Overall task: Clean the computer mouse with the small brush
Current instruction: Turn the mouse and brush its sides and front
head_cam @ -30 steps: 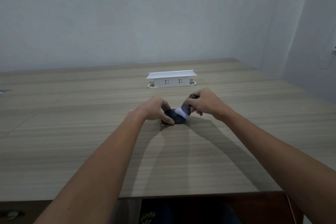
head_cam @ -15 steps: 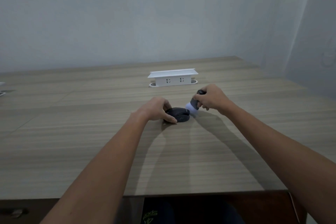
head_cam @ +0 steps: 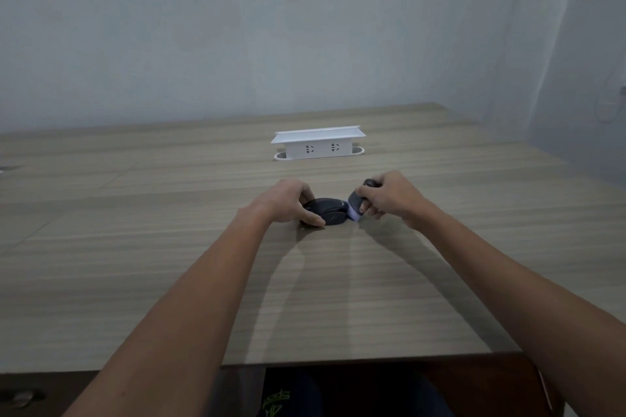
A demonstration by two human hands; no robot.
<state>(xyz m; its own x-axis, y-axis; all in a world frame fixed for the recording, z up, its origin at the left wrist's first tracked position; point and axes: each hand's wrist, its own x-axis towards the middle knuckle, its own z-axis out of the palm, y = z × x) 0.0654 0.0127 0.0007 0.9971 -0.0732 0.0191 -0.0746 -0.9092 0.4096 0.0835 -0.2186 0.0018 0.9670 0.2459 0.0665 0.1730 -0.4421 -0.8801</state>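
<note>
On the desk, in front of the white socket box, our left hand is gripping the mouse while our right hand, clamped on the brush, is touching its bristles to the mouse's right end.

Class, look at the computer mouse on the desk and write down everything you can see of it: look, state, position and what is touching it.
The computer mouse is dark grey to black, low and rounded, with what looks like a smooth matt plastic shell; no cable shows. It lies flat on the wooden desk, in front of the white socket box. The left hand grips its left side, thumb along the near edge. The small brush, held in the right hand, has its pale bristles at the mouse's right end. Finer details are too small to tell.
</note>
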